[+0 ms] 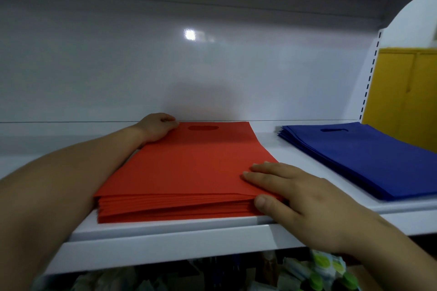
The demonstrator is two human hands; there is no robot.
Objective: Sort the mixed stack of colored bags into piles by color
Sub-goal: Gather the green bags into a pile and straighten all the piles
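One stack of red fabric bags (189,168), one stack of blue fabric bags (369,156), right hand (300,198) flat-fingered on red, left hand (155,126) curled at far corner, grasp unclear

Head view. On the red pile (189,168), the corner at its 4 o'clock is hidden under my right hand (295,196). Part of its 9 o'clock edge is covered by my left forearm (71,184). The layers along its front edge are too fine to count.

My left hand (156,129) is at the pile's 11 o'clock corner with the fingertips curled out of sight. I cannot tell whether they pinch a bag or only rest there.

At 3 o'clock the blue pile (359,156) is cut off by the frame edge. So is the yellow cabinet (402,92) at 2 o'clock.

Both my forearms run out of frame, at 8 and 5 o'clock.

Under the shelf (165,241), at 5 o'clock, lie blurred green-and-white packets (326,269) that I cannot identify.
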